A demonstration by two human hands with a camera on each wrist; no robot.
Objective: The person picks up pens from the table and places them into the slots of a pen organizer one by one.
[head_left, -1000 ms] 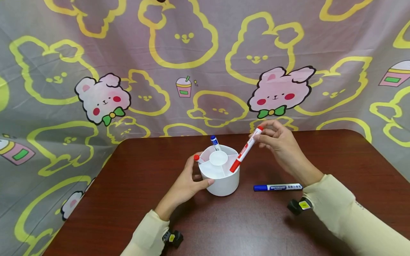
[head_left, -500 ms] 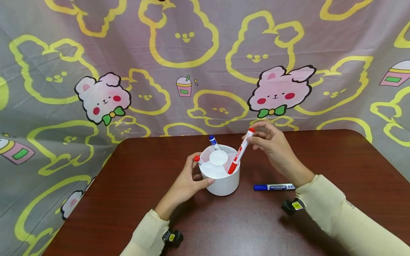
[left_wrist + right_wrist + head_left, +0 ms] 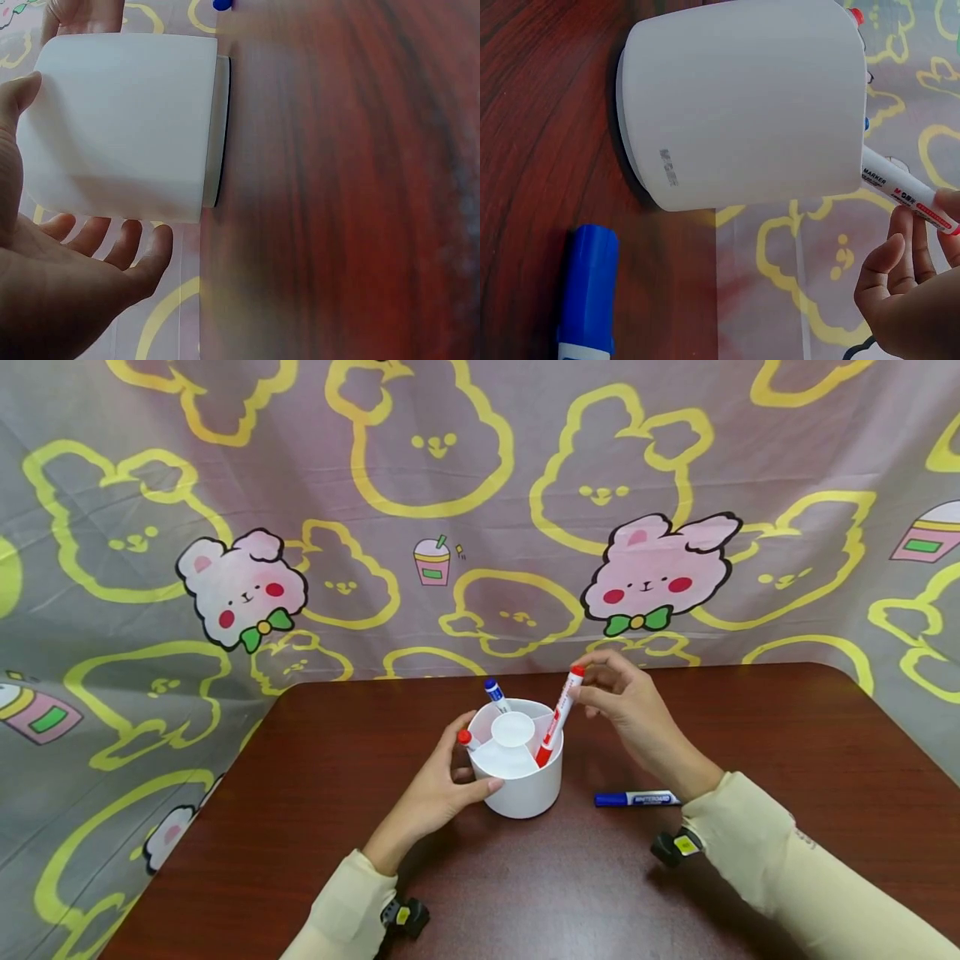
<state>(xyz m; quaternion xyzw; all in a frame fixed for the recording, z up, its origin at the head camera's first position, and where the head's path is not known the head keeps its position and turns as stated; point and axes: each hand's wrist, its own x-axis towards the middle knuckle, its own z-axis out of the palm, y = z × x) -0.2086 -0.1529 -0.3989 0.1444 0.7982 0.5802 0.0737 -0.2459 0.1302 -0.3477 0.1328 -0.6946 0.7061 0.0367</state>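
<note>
My marker (image 3: 564,702) right of centre is white and red, my pen cup (image 3: 522,797) white, my sleeves (image 3: 750,827) cream; the upper frame's curtain (image 3: 495,539) is greyish pink with yellow outlines.

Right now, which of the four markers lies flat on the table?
The blue one right of the white organizer; the other blue marker and both red markers slant up from its compartments.

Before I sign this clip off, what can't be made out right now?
- White end of loose blue marker: head view, behind right arm; right wrist view, cut by bottom edge.
- Lower end of held red marker: right wrist view, behind white holder.
- Lower end of leaning blue marker: head view, inside holder.
</note>
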